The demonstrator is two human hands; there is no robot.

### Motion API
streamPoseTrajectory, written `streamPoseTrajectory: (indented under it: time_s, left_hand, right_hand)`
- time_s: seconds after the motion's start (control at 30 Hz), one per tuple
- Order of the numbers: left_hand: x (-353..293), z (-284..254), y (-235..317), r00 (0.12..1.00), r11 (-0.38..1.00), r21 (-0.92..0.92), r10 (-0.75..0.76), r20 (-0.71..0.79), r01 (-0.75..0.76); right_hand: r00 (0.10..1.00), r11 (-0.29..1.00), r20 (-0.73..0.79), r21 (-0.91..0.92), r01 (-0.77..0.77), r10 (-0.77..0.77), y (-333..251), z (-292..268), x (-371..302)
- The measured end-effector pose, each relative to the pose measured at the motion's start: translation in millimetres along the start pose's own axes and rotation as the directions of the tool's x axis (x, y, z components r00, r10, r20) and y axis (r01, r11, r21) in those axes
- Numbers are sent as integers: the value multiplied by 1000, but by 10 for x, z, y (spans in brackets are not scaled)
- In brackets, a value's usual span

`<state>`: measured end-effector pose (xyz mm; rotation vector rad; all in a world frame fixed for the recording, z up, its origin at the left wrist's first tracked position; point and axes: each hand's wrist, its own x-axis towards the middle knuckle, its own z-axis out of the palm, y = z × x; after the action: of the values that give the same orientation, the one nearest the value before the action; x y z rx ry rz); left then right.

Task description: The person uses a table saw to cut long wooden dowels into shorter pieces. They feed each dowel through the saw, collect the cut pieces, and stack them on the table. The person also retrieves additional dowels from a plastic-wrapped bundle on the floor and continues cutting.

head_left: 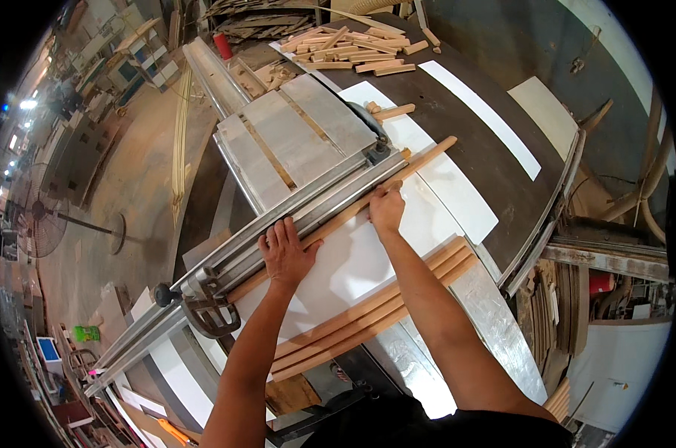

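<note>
A long wooden strip (345, 215) lies along the metal fence (323, 201) of a table saw, its far end past the fence's end. My right hand (386, 209) is closed round the strip near its far part, thumb and fingers curled on it. My left hand (287, 252) rests across strip and fence, fingers spread over the metal and thumb out along the wood. Beneath both hands lies a white board (353, 261). Closer to me, three similar wooden strips (375, 306) lie side by side. A metal clamp (210, 302) sits at the fence's near left end.
Beyond the fence is the grey sliding table (301, 134) with two slots. Short cut wood pieces (353, 48) are heaped on the dark tabletop (472, 97) at the back. One short block (394, 112) lies by the dark curved guard. A standing fan (43, 213) is at far left.
</note>
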<state>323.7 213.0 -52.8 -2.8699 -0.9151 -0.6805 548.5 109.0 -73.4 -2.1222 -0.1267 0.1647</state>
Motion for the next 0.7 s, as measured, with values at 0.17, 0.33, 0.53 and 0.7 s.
streamPoseTrajectory:
  time_s: [0.17,0.33,0.53,0.7]
  left_hand:
    - [21,72,53,999,1000,5,22,-48,-22]
    - [-9,64,-7,996,998,55,29,-80,-24]
    - [-14,37,9,998,999,46,18,-57,-16]
    - [-14,21,6,993,998,52,49,-105,-44]
  right_hand:
    - [963,976,-178,-115,184,-202,239,130,130]
    - [984,990,-108,-42,135,-139,228,237,86]
    - [981,988,-123,-55,146,-152,204,230,73]
    - [979,986,-118,-35,166,-169,186,208,51]
